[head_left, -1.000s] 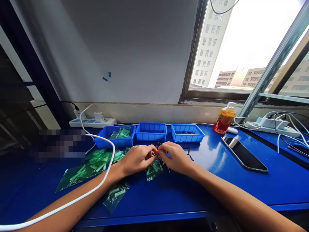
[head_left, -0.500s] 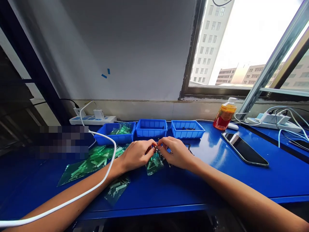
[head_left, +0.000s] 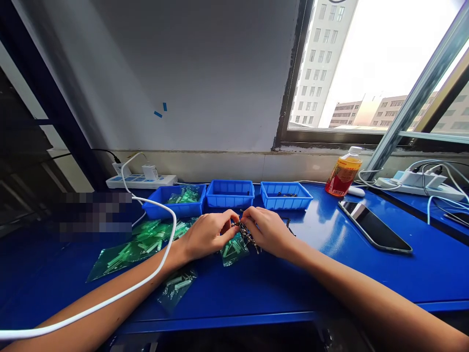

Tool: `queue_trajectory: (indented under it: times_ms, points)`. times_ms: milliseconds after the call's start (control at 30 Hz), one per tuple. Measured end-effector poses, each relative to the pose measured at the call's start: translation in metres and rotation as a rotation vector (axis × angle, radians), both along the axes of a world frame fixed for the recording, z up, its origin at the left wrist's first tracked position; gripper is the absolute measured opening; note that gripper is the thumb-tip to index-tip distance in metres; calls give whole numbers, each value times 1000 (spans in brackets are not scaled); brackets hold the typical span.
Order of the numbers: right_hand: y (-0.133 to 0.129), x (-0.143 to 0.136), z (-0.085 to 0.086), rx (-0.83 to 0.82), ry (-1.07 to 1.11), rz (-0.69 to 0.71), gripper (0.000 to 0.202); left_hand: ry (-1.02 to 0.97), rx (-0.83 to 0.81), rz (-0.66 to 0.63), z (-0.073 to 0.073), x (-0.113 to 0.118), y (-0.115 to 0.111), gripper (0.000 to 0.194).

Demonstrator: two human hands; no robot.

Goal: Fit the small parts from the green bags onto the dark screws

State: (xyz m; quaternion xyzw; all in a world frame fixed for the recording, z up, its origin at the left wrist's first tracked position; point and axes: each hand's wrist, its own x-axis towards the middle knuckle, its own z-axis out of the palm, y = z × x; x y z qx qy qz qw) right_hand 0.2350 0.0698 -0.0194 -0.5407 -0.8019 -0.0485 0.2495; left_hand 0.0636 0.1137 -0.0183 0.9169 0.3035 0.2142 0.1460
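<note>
My left hand [head_left: 208,235] and my right hand [head_left: 270,231] meet fingertip to fingertip over the blue table. Both pinch small dark metal parts [head_left: 247,235], which hang in a cluster between them and partly behind my right fingers. Just below lies a small clear bag [head_left: 233,250] with pale green pieces. Larger green bags [head_left: 141,244] of similar pieces spread to the left, partly behind my left forearm. Another small bag [head_left: 178,285] lies nearer the front edge. A thin black piece [head_left: 289,227] rests beyond my right wrist.
Three blue bins [head_left: 230,194] line the back; the left one holds a green bag, the right one small dark parts. A white cable [head_left: 161,269] crosses over my left forearm. Rightward are a bottle [head_left: 343,176], a phone [head_left: 374,227] and a power strip [head_left: 421,185].
My right fingers have shifted slightly and curl closer together, and more of the dark metal cluster shows between the hands. The view has turned slightly left.
</note>
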Motion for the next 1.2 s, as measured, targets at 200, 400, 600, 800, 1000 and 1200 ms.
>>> queue_trajectory:
  times_ms: [200, 400, 600, 800, 1000, 1200]
  points:
    - [0, 0, -4, -17, 22, 62, 12, 28, 46, -10, -1, 1, 0, 24]
    - [-4, 1, -1, 39, 115, 121, 9, 31, 42, -4, 2, -1, 1, 27]
    - [-3, 2, -3, 81, 84, 136, 13, 67, 53, -64, 1, 1, 1, 29]
    - [-2, 4, -4, 65, 75, 123, 13, 77, 64, -62, 1, 2, 1, 30]
    - [0, 6, -6, 91, 44, 83, 12, 24, 35, -50, 1, 1, -1, 23]
    - [-1, 7, -5, 99, 39, 99, 12, 14, 42, -36, -2, 2, 1, 21]
